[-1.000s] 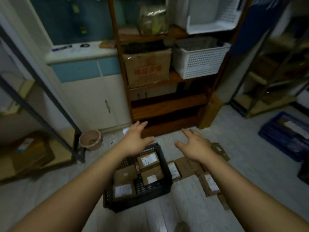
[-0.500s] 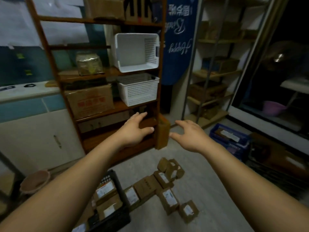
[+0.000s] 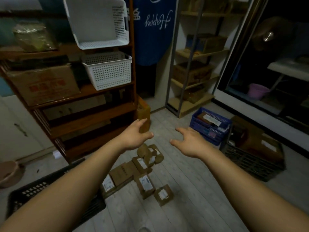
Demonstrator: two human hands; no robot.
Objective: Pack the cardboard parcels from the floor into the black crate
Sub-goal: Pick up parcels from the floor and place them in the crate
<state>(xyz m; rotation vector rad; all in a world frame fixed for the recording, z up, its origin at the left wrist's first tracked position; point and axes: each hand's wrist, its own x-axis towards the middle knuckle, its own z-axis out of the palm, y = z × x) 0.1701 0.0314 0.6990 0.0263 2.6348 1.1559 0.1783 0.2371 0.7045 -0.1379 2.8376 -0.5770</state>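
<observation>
Several small cardboard parcels (image 3: pixel 145 183) with white labels lie in a loose row on the pale plank floor, in the lower middle of the head view. The black crate (image 3: pixel 26 191) sits at the lower left, mostly hidden behind my left forearm, so its contents do not show. My left hand (image 3: pixel 135 137) and my right hand (image 3: pixel 189 142) are both stretched out in the air above the far end of the row. Their fingers are spread and they hold nothing.
A brown wooden shelf (image 3: pixel 87 114) with white baskets (image 3: pixel 108 71) and a large carton stands at left. A blue crate (image 3: pixel 209 124) and a second dark crate (image 3: pixel 252 158) with brown boxes sit on the floor at right. Metal racking stands behind.
The view has swung right and up: the black crate slid from the centre to the lower left, and the floor parcels came to the middle. Both hands stayed outstretched and empty.
</observation>
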